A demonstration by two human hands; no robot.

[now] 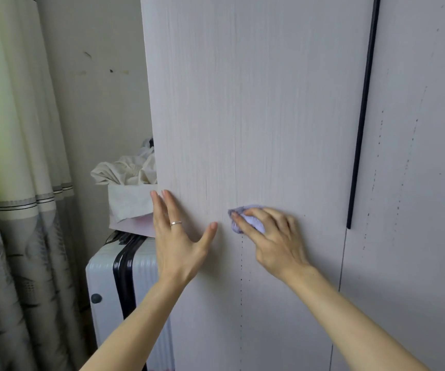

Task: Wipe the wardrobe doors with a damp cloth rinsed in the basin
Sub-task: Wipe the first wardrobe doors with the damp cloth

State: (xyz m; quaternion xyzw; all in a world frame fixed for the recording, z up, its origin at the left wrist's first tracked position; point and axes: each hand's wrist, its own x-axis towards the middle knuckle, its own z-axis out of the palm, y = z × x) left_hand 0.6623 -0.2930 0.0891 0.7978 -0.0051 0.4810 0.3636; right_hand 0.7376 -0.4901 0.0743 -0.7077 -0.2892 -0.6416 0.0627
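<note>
Pale wardrobe door [256, 103], right hand [272, 236] pressing cloth [245, 220], curtain [15, 156] beside

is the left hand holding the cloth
No, the lilac cloth is bunched under the right hand, while the left hand lies flat and empty on the wardrobe door.

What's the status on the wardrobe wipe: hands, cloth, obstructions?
Right hand presses lilac cloth to wardrobe door. Left hand flat, open, bracing door edge. Nothing in the way.
</note>
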